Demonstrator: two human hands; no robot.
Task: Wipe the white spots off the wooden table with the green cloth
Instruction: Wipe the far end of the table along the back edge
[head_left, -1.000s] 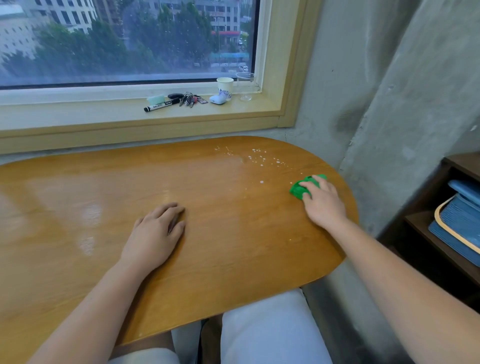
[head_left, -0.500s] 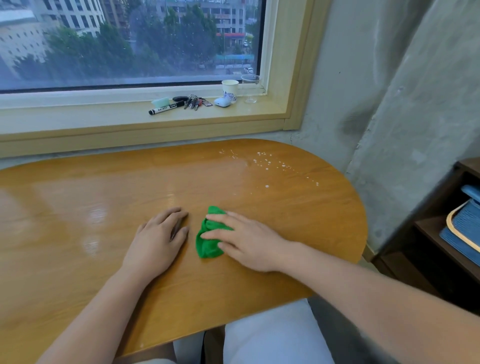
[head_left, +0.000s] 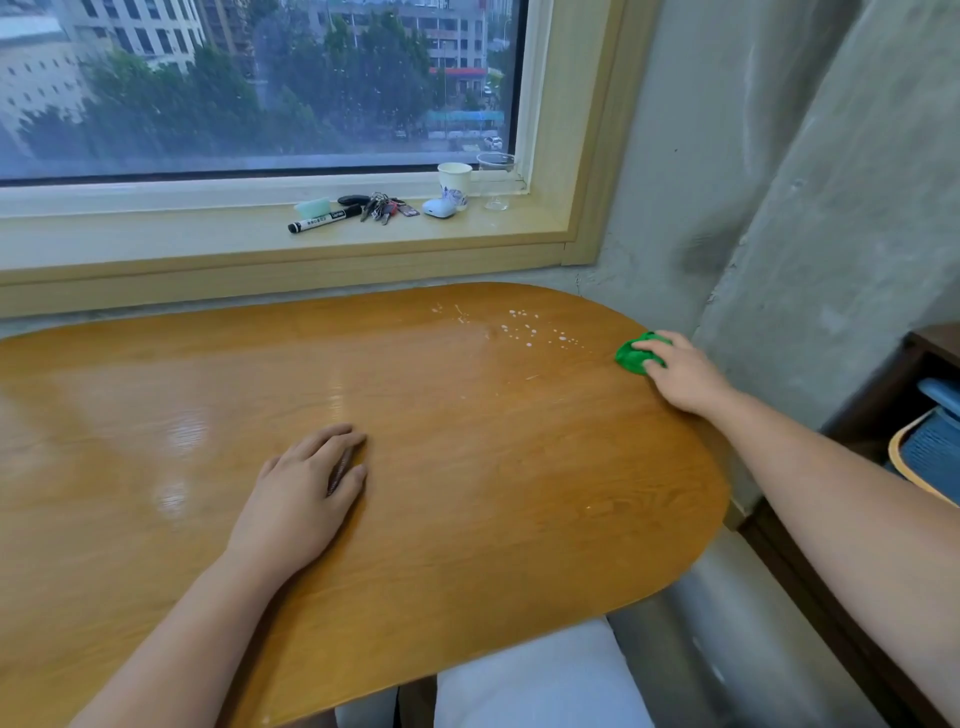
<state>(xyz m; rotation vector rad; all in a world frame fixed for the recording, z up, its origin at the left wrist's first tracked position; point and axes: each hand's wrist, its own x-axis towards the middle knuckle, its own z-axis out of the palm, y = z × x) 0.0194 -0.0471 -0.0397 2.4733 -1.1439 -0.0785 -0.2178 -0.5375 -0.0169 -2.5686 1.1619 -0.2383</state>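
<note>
The wooden table (head_left: 467, 493) is filling the view. The left hand (head_left: 306, 491) is lying flat, fingers extended, holding nothing. At two o'clock, the right hand (head_left: 675, 371) is gripping the bunched green cloth (head_left: 631, 356) beside the white spots (head_left: 530, 332).

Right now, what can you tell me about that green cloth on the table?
The green cloth is bright green, soft-looking and bunched into a small wad. It lies on the wooden table near its far right edge, just right of the white spots. The right hand presses on it, fingers over its top, hiding part of it.
</note>
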